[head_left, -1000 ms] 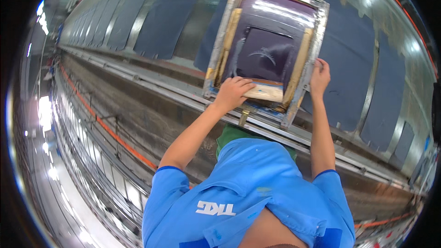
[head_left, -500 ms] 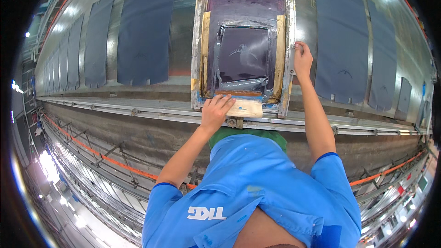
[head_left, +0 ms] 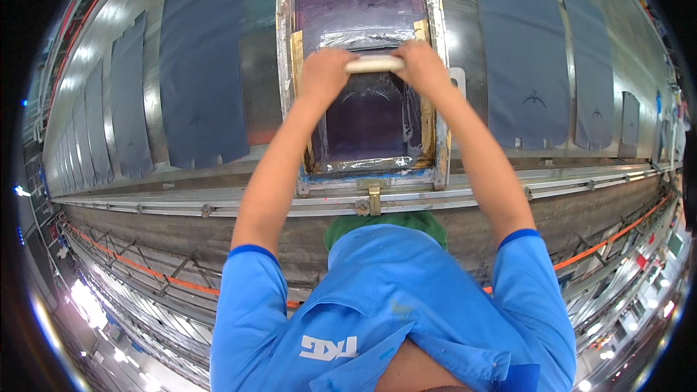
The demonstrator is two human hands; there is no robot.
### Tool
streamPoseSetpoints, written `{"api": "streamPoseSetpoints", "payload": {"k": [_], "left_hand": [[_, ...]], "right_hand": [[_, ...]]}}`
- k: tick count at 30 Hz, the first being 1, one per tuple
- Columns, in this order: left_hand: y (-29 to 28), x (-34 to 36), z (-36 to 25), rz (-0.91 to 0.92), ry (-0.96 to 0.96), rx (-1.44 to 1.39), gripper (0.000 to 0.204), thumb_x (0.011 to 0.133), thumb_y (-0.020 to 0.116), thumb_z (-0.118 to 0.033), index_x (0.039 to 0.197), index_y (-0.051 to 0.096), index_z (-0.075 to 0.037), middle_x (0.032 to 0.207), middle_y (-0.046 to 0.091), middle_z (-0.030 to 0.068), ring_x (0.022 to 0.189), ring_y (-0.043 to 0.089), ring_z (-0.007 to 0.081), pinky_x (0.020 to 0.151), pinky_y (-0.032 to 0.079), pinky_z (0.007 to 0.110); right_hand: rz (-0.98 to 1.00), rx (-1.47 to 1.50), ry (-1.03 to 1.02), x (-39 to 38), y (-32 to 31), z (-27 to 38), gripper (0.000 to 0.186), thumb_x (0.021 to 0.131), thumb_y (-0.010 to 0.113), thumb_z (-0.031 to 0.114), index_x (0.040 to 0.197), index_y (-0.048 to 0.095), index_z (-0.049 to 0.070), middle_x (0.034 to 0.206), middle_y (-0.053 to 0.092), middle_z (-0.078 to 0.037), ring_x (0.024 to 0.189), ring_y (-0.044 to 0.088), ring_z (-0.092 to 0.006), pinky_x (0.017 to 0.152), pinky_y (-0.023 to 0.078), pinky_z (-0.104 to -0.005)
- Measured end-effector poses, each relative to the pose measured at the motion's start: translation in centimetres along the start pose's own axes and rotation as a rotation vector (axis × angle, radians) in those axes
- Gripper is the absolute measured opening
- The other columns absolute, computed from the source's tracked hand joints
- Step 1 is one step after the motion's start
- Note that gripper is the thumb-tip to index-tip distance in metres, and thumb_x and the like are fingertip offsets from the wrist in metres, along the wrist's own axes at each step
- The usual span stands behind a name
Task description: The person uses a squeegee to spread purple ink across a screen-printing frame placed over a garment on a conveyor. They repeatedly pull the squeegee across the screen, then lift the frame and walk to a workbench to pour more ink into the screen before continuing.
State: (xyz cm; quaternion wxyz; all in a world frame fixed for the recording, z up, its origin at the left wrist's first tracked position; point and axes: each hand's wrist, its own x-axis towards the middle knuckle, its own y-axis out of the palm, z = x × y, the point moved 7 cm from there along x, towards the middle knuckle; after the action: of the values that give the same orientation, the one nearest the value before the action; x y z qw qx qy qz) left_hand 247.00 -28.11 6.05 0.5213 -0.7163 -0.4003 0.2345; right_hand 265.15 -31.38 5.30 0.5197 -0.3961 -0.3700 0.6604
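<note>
A metal-edged printing screen (head_left: 438, 36) with a dark purple mesh lies flat on the long table, tape along its inner sides. Across its upper part is a squeegee (head_left: 375, 64) with a pale wooden handle. My left hand (head_left: 324, 74) is closed round the handle's left end, and my right hand (head_left: 422, 69) grips the right end. The squeegee's blade is hidden from this view. Below the handle, a faint curved motif shows in the mesh's dark window (head_left: 365, 120).
Dark blue-grey fabric pieces (head_left: 200, 72) lie in a row to the left. More pieces (head_left: 519, 58), with small dark motifs, lie on the right. A metal rail (head_left: 276, 203) runs along the table's near edge, with a brass-coloured stop (head_left: 374, 199) below the screen.
The squeegee has gone from the screen's near end to its upper part. My right hand has left the frame's right side and now shares the handle with my left hand.
</note>
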Motion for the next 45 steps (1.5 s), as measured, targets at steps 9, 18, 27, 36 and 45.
{"api": "streamPoseSetpoints", "payload": {"k": [9,18,27,36,45], "left_hand": [[1.0,-13.5,-4.1,-0.081,0.043,-0.062,0.038,0.073,0.067,0.001,0.107,0.075,-0.015,0.110,0.074,0.0001,0.096,0.067,0.0207,0.077,0.049,0.037],[-0.8,3.2,2.0,-0.004,-0.060,0.000,0.024,0.079,0.074,-0.017,0.102,0.078,-0.019,0.095,0.074,0.0107,0.090,0.070,0.0323,0.077,0.056,0.042],[2.4,-8.8,-2.7,0.063,0.017,-0.042,0.030,0.075,0.069,-0.005,0.103,0.077,-0.015,0.101,0.075,0.0078,0.093,0.071,0.0259,0.079,0.053,0.041],[1.1,-15.2,-6.2,-0.028,-0.010,-0.145,0.037,0.074,0.066,0.001,0.108,0.072,-0.010,0.116,0.072,0.0044,0.111,0.064,0.0247,0.088,0.047,0.039],[1.3,-19.9,-6.6,-0.089,0.019,-0.167,0.056,0.068,0.072,0.000,0.123,0.066,-0.011,0.132,0.064,0.0057,0.125,0.056,0.0267,0.099,0.045,0.041]], "right_hand": [[-0.127,0.145,-0.031,-13.3,3.8,5.1,0.047,0.066,0.075,-0.001,0.112,0.070,0.004,0.108,0.065,-0.011,0.106,0.059,-0.0322,0.094,0.051,-0.0407],[-0.231,0.024,-0.099,1.5,-1.4,-0.2,0.027,0.078,0.077,0.017,0.103,0.074,0.005,0.092,0.069,-0.016,0.097,0.064,-0.0339,0.087,0.052,-0.0446],[-0.140,0.119,-0.014,-10.6,3.8,1.7,0.050,0.069,0.079,0.006,0.118,0.071,0.008,0.102,0.069,-0.014,0.101,0.062,-0.0336,0.091,0.051,-0.0416],[-0.589,0.279,0.306,-12.2,-2.9,-9.3,0.044,0.086,0.077,0.037,0.118,0.070,0.007,0.120,0.065,-0.018,0.103,0.062,-0.0319,0.087,0.049,-0.0425],[-0.646,0.418,0.315,-8.0,-1.8,-9.8,0.029,0.100,0.057,0.028,0.106,0.070,0.003,0.093,0.072,-0.018,0.085,0.068,-0.0321,0.078,0.050,-0.0396]]}}
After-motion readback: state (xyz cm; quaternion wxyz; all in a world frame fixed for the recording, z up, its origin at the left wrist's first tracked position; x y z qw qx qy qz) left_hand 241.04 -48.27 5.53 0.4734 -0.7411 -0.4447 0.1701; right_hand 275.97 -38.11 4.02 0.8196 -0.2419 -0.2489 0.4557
